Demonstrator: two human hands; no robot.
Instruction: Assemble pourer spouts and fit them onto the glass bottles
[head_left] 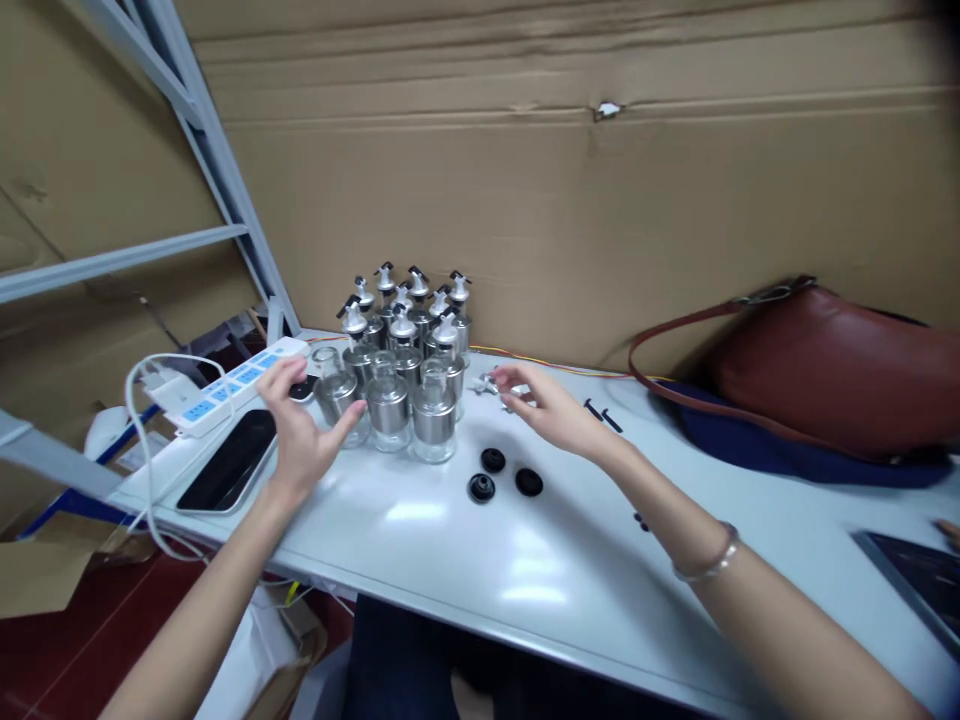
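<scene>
Head view. Finds left hand spread open, thumb at the front-left jar, gripping nothing. Finds right hand half curled at a white spout just right of the jar cluster; cannot tell whether pinched. Shows three black caps on the table, between the arms.

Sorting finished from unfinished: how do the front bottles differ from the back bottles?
The front bottles have bare, open necks; the back bottles carry spout caps. The front bottles are nearest the left hand; the back bottles stand by the cardboard. Both are upright, clear glass with metal bands.
</scene>
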